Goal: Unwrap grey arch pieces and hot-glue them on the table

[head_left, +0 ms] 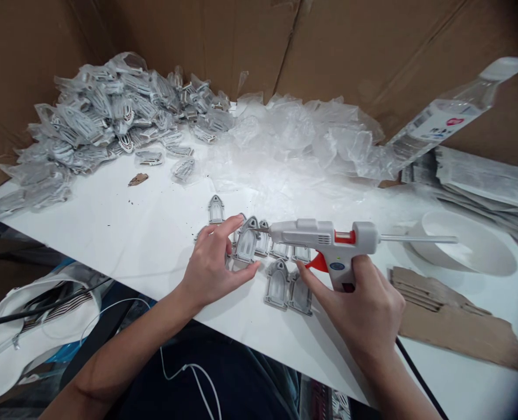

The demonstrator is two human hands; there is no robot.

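While the right hand (364,309) grips one glue gun (305,232), the left hand (210,262) curves around one frame (245,244), grip unclear; two nearer frames (277,286) lie on the worktop (163,216).

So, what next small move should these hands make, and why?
Perhaps a gentle squeeze of the red trigger: the right hand holds the glue gun, its nozzle is by the top of a grey arched piece, and the left hand curls around that piece.

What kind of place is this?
It looks like a work table, maybe in a small workshop. The right hand holds a glue gun, little grey arched pieces lie on the white table, and a big pile of bagged parts sits at the back left.
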